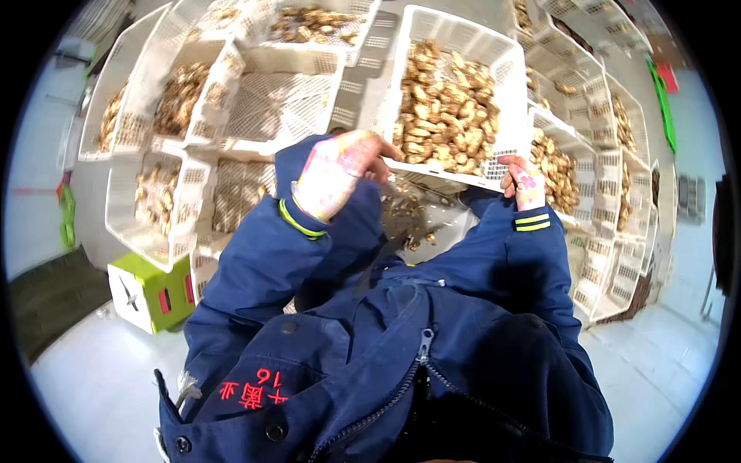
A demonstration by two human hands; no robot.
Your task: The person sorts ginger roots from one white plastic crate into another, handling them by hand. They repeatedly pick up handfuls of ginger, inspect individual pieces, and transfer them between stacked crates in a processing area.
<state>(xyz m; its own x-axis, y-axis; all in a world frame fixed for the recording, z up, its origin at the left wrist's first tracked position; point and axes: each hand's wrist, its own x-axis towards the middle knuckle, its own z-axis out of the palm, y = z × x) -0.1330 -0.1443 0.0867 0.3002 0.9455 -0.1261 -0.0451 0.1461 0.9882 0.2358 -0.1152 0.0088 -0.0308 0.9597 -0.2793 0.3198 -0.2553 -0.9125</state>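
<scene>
A white plastic crate (466,20) full of small tan and brown pieces, apparently mushrooms (446,116), lies tilted before me. At its near left corner is my left hand (350,165), fingers bent, in a stained floral hand covering; whether it grips the rim is unclear. My right hand (523,180), in a similar covering, holds the near right corner between thumb and fingers. Below the crate, between my legs, loose bits and scraps (411,217) lie on a greyish surface.
More white crates stand around: a nearly bare one (278,110) at the left, one with darker pieces (182,95) beyond it, and stacked ones (556,168) at the right. A green and white box (153,292) sits on the floor at the lower left.
</scene>
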